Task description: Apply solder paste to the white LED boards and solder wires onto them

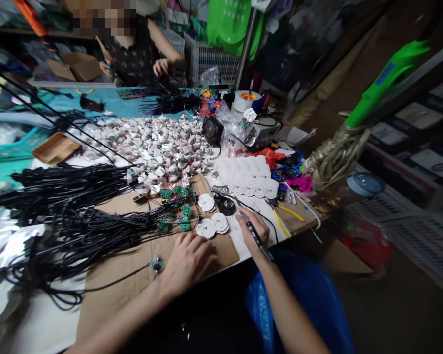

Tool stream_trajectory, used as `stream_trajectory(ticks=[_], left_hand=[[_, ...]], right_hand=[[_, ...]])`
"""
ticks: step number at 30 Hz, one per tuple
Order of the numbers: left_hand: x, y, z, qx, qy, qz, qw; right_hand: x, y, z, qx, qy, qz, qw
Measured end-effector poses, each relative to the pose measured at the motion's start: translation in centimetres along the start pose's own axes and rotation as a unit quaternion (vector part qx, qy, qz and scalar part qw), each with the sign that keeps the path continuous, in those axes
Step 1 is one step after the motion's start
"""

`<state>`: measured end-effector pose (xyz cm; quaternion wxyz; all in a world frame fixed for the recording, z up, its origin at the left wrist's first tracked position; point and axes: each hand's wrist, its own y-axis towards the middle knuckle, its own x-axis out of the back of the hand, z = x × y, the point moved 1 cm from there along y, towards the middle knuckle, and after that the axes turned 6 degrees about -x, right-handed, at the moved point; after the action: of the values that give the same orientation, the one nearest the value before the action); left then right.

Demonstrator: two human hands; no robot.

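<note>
- Nearest, at the lower right, a crumpled blue plastic bag (pixel 306 295) hangs below the surface's edge.
- The wearer's left hand (pixel 192 255) lies palm down on a flat brown cardboard sheet (pixel 107 314), fingers curled; whether its grip encloses anything cannot be told.
- Just beside the left wrist is a small square green circuit board (pixel 157 264) joined to a thin black cable.
- The wearer's right hand (pixel 262 227) has its grip closed around a slim, dark-handled soldering iron (pixel 256 236), held like a pen over the surface's near edge, its tip pointing away from the wearer.
- Between the hands and slightly beyond are white scalloped plates (pixel 212 226) with small holes.
- To their left lie a cluster of green circuit boards (pixel 184 210) with red wires and thick bundles of black cable (pixel 110 226).
- Near the iron's tip are a coiled metal spring (pixel 220 189) and a round black holder (pixel 227 205); to the right, yellow-handled pliers (pixel 280 221).
- Farther off, white scalloped sheets (pixel 247 177) lie beside a wide heap of small white parts (pixel 151 142).
- At the far side of the blue-covered surface (pixel 114 103) sits a person in a dark patterned sleeveless top (pixel 133 56), both hands over the surface.
</note>
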<state>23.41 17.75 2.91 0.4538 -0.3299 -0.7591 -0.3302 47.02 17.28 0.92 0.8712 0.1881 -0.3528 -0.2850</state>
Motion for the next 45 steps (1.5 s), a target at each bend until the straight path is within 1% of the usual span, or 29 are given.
stream_trajectory(ticks=[3,5,6,8,10,12,13,15,17,19,24,27,31,34,37,41,43,45], left_hand=[[1.0,0.9,1.0,-0.001,0.024,-0.023,0.999],[1.7,2.1,1.5,-0.001,0.037,-0.030,0.999],[1.9,3.0,1.7,-0.002,0.043,-0.025,0.999],[1.9,5.7,2.1,-0.022,0.055,0.007,0.998],[1.2,9.0,2.6,-0.057,0.063,0.033,0.996],[0.0,11.9,3.2,-0.074,0.078,0.060,0.992],[-0.7,12.9,3.5,-0.080,0.090,0.070,0.990],[-1.9,14.1,4.0,-0.083,0.109,0.082,0.987],[-2.6,14.2,4.3,-0.085,0.117,0.085,0.986],[-2.7,14.0,4.5,-0.083,0.117,0.085,0.986],[-2.3,13.8,4.3,-0.071,0.125,0.083,0.986],[-2.2,13.9,4.1,-0.056,0.131,0.083,0.986],[-1.5,13.6,3.7,-0.033,0.117,0.075,0.990],[-1.1,13.2,3.6,-0.040,0.094,0.087,0.991],[-1.3,13.2,3.5,-0.042,0.095,0.100,0.990],[-1.6,13.3,3.4,-0.032,0.102,0.097,0.990],[-1.0,13.0,3.2,-0.030,0.100,0.086,0.991],[0.4,12.2,3.0,-0.030,0.097,0.064,0.993]], right_hand=[[-0.5,-0.1,-0.1,0.003,0.001,0.010,1.000],[-0.8,-0.2,0.0,-0.002,0.013,0.010,1.000],[-0.9,-0.3,0.0,-0.010,0.016,0.006,1.000],[-0.8,-0.5,0.2,-0.038,0.014,-0.010,0.999],[-0.4,-0.8,0.2,-0.083,0.007,-0.030,0.996],[0.3,-1.1,0.3,-0.127,0.005,-0.051,0.991],[0.7,-1.2,0.3,-0.144,0.007,-0.058,0.988],[1.4,-1.4,0.3,-0.160,0.012,-0.068,0.985],[1.8,-1.6,0.2,-0.161,0.013,-0.071,0.984],[2.0,-1.5,0.1,-0.156,0.010,-0.070,0.985],[1.3,-1.3,0.1,-0.120,0.000,-0.061,0.991],[1.1,-1.4,0.3,-0.110,-0.007,-0.048,0.993],[1.3,-1.6,0.4,-0.100,-0.004,-0.028,0.995],[1.4,-1.7,0.4,-0.093,-0.004,-0.024,0.995],[1.4,-1.8,0.4,-0.093,-0.001,-0.018,0.995],[1.3,-2.1,0.3,-0.092,0.013,-0.021,0.995],[1.1,-2.2,0.2,-0.087,0.019,-0.017,0.996],[0.8,-2.2,0.0,-0.082,0.025,-0.010,0.996]])
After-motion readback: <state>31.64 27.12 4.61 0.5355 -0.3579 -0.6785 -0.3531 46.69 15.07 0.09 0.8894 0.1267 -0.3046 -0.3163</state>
